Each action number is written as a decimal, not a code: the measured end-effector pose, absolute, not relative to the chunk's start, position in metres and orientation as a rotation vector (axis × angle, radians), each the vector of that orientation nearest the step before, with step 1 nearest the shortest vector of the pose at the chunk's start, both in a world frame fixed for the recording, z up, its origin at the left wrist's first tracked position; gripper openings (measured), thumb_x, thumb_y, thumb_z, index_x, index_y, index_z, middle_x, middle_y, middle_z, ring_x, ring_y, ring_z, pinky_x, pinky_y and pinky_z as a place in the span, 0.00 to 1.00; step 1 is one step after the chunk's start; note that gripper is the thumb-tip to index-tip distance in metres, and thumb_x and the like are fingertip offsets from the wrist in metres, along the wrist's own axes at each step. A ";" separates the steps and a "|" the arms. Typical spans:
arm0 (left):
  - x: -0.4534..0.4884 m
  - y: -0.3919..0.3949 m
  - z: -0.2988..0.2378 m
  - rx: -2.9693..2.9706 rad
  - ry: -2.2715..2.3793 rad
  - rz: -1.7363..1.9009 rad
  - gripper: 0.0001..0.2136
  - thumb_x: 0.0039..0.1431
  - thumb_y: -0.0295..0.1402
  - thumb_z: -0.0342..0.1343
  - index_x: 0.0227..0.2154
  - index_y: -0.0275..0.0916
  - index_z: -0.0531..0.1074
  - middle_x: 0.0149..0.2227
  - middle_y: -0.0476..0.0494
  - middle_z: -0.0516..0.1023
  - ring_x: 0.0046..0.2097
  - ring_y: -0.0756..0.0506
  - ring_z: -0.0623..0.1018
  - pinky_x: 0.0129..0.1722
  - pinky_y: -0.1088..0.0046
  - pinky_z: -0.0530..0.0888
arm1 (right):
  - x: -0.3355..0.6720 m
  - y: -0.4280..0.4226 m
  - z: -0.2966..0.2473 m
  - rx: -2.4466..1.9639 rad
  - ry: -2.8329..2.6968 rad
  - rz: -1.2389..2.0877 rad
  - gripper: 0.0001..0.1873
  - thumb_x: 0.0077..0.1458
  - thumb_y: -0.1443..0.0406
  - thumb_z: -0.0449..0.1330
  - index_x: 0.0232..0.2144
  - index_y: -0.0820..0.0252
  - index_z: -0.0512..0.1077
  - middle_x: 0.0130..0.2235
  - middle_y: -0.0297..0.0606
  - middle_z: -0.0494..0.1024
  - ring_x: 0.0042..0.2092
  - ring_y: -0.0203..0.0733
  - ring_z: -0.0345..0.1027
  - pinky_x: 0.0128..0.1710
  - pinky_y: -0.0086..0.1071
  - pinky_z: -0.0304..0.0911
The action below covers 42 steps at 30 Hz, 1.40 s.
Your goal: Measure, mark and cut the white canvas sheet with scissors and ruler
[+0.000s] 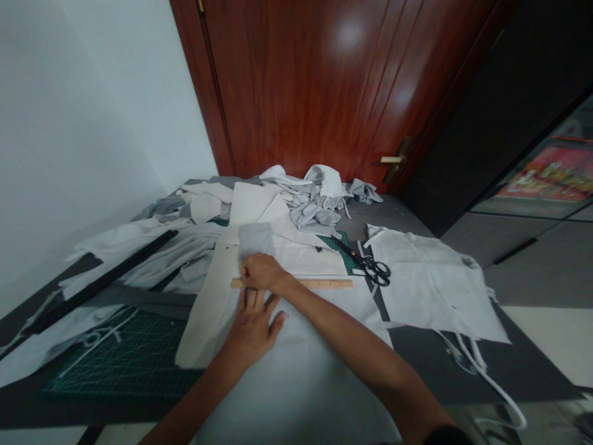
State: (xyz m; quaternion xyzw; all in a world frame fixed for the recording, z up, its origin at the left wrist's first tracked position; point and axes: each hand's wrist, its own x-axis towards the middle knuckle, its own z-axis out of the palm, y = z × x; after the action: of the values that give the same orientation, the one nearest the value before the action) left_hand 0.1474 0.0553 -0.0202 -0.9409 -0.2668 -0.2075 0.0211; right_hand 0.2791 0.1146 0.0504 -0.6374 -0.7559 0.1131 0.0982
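My left hand (254,326) lies flat with fingers spread on a large sheet of white fabric (301,364) spread over the table. Just beyond it, my right hand (262,272) is curled into a loose fist at the left end of a wooden ruler (319,284) that lies across the fabric. What the fist holds is hidden. A small grey fabric rectangle (256,240) sits right behind the right hand.
Black scissors (370,266) lie right of the ruler on a green cutting mat (125,358). Another white cloth piece (430,284) lies at right, a heap of grey and white scraps (315,198) at the back, a long black bar (102,281) at left. A wooden door (324,80) stands behind.
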 end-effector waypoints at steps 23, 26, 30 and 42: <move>0.147 0.058 -0.024 -2.879 -0.800 -0.607 0.22 0.70 0.40 0.48 0.61 0.37 0.71 0.61 0.27 0.67 0.64 0.29 0.64 0.64 0.39 0.61 | 0.301 0.101 0.054 -1.942 -2.236 0.352 0.08 0.56 0.64 0.64 0.38 0.58 0.80 0.42 0.43 0.84 0.44 0.46 0.78 0.39 0.31 0.67; 0.147 0.058 -0.023 -2.878 -0.796 -0.611 0.22 0.70 0.40 0.48 0.62 0.37 0.71 0.60 0.27 0.68 0.64 0.29 0.65 0.64 0.39 0.61 | 0.305 0.100 0.053 -1.939 -2.237 0.352 0.08 0.55 0.64 0.64 0.38 0.57 0.81 0.41 0.42 0.84 0.44 0.45 0.77 0.40 0.30 0.67; 0.147 0.058 -0.022 -2.898 -0.807 -0.626 0.23 0.70 0.41 0.47 0.62 0.38 0.71 0.58 0.28 0.70 0.63 0.29 0.66 0.64 0.39 0.62 | 0.308 0.098 0.053 -1.942 -2.239 0.354 0.08 0.55 0.64 0.64 0.38 0.56 0.81 0.41 0.41 0.84 0.44 0.45 0.78 0.40 0.30 0.68; 0.147 0.059 -0.024 -2.897 -0.818 -0.601 0.23 0.70 0.41 0.47 0.62 0.38 0.71 0.58 0.28 0.70 0.63 0.29 0.66 0.64 0.39 0.62 | 0.314 0.095 0.053 -1.956 -2.235 0.360 0.09 0.55 0.61 0.67 0.38 0.57 0.81 0.40 0.42 0.84 0.43 0.46 0.78 0.39 0.31 0.68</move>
State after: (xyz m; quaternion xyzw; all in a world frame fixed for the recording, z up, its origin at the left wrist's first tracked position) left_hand 0.1474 0.0589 -0.0236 -0.9431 -0.2664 -0.1956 0.0360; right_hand 0.3138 0.0953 0.0534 -0.6518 -0.7451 0.1200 0.0748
